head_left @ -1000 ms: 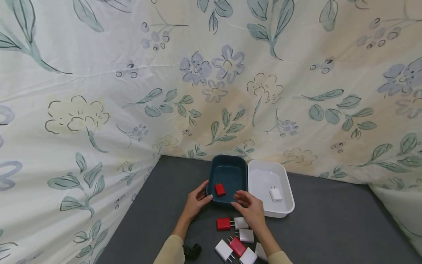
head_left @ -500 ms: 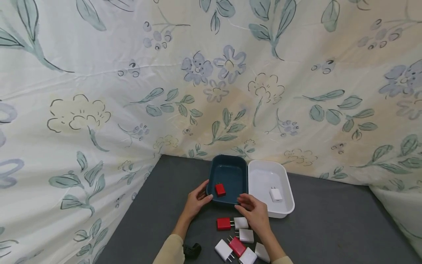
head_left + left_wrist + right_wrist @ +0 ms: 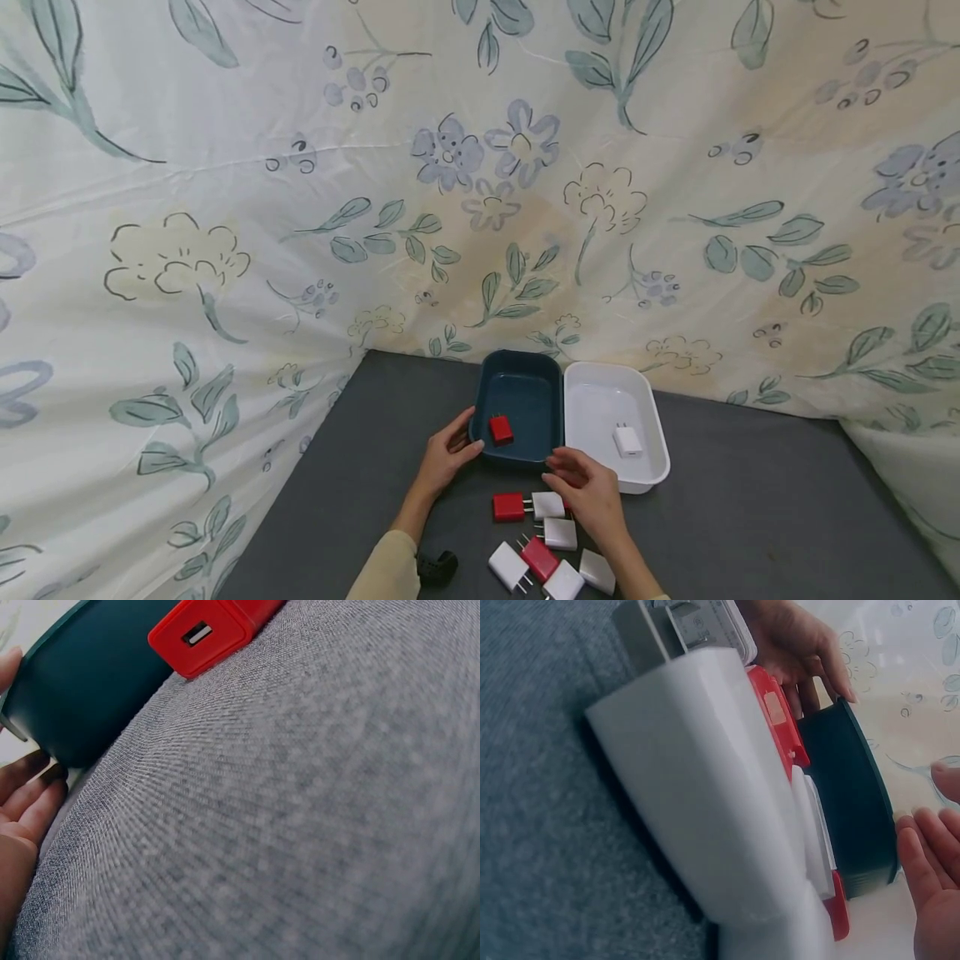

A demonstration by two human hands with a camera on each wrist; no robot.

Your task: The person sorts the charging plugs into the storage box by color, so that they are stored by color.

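My left hand [image 3: 442, 458] holds the dark teal bin [image 3: 525, 396] at its near left corner, thumb at the rim and fingers along the outer side. Inside that bin lies one red charger plug [image 3: 501, 430]. Off the bin's near right corner is my right hand [image 3: 592, 492], its fingers loosely bent and holding nothing. Fingertips [image 3: 911, 832] appear close to the bin's rim in the right wrist view; contact is unclear. Below the hands lie red [image 3: 508, 507] and white charger plugs [image 3: 547, 506]. Another red one is mostly hidden behind my right hand.
A white bin [image 3: 600, 400] stands against the teal one, with a white charger plug [image 3: 627, 442] inside. More plugs, such as a white one [image 3: 510, 567], lie nearer me. A black curved object [image 3: 438, 569] is by my left forearm. Floral cloth [image 3: 480, 208] hangs behind.
My right hand has drawn back from the teal bin's near edge, toward the right and closer to me. My left hand stays at its corner, and the plugs have not moved.
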